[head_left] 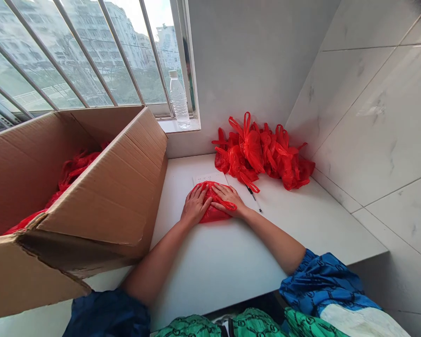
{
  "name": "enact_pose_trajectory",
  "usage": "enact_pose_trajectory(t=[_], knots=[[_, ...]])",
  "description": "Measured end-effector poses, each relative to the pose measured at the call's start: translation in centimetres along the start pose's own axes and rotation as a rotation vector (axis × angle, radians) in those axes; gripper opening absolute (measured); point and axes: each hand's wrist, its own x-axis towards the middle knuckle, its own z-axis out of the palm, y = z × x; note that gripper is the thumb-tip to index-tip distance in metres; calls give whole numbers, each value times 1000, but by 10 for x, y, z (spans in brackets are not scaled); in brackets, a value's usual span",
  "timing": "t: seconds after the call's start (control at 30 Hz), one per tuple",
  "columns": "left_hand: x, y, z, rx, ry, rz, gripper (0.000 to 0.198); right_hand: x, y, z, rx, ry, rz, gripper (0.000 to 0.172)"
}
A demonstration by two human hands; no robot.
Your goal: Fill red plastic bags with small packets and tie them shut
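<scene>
A red plastic bag (215, 214) lies on the white table in front of me, with a loop handle at its right side. My left hand (195, 202) rests on its left part, fingers stretched out and lying flat. On the right part lies my right hand (229, 199), also with its fingers extended over the plastic. Both hands press on the bag rather than wrap round it. What the bag contains is hidden. A sheet of paper (199, 179) sticks out behind the bag, partly covered by it.
A large open cardboard box (108, 192) holding red bags (75, 168) stands at left. Several tied red bags (263, 152) are heaped against the back wall. A pen (254, 199) lies right of my hands. A clear bottle (179, 100) stands on the windowsill (164, 126).
</scene>
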Motion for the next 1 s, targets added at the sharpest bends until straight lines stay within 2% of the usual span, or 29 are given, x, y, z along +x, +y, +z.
enact_pose_trajectory(t=[0.1,0.23,0.3,0.43,0.53,0.67,0.73,0.8,0.87,0.93,1.0], knots=[[0,-1,-3,-49,69,-14,59,0,1,-1,31,23,-8,66],[-7,-1,-16,-106,252,-21,56,-3,0,-10,132,92,-40,48],[-13,3,-27,-167,312,-21,54,-8,-3,-21,196,141,-73,41],[-21,23,-54,-387,323,-19,53,-25,-11,-53,365,193,-114,38],[-19,45,-77,-514,281,-30,51,-38,-14,-75,629,205,-90,37],[-10,79,-105,-583,94,23,49,-51,-15,-92,907,175,-31,35],[-6,97,-115,-512,-4,80,53,-54,-16,-98,973,168,8,31],[-4,113,-122,-384,-49,102,56,-57,-18,-104,1031,175,36,30],[-5,126,-128,-270,-70,110,44,-62,-22,-110,1076,198,37,30],[-11,136,-138,-221,-108,116,34,-71,-26,-114,1094,204,40,29],[-25,142,-157,-233,-170,109,39,-81,-30,-118,1109,166,52,29]])
